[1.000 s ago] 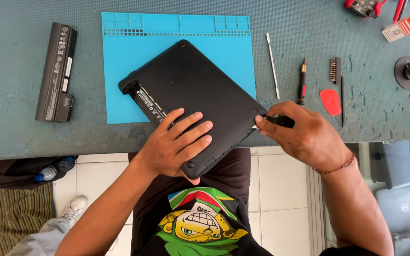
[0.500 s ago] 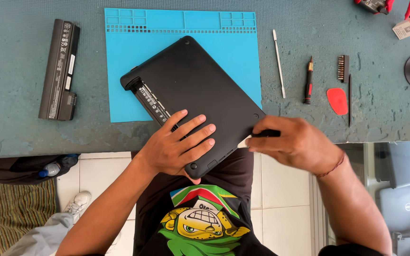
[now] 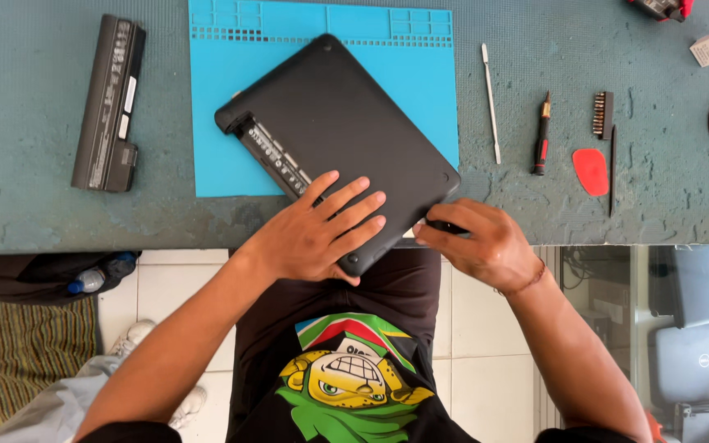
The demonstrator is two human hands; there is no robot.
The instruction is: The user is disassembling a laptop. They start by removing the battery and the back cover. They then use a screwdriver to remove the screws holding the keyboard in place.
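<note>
Compared with a moment earlier, the right hand had slid closer along the laptop's near edge. On the bench, the black laptop lay upside down, askew on the blue mat, its near corner overhanging the front edge. The left hand pressed flat and open on it. The right hand gripped a small dark tool at the side. The battery already lay out near the left edge; the bottom cover seemed still closed.

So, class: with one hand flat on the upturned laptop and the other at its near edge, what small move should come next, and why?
Probably work the dark tool in the right hand along the laptop edge; the left hand already pins it flat.
</note>
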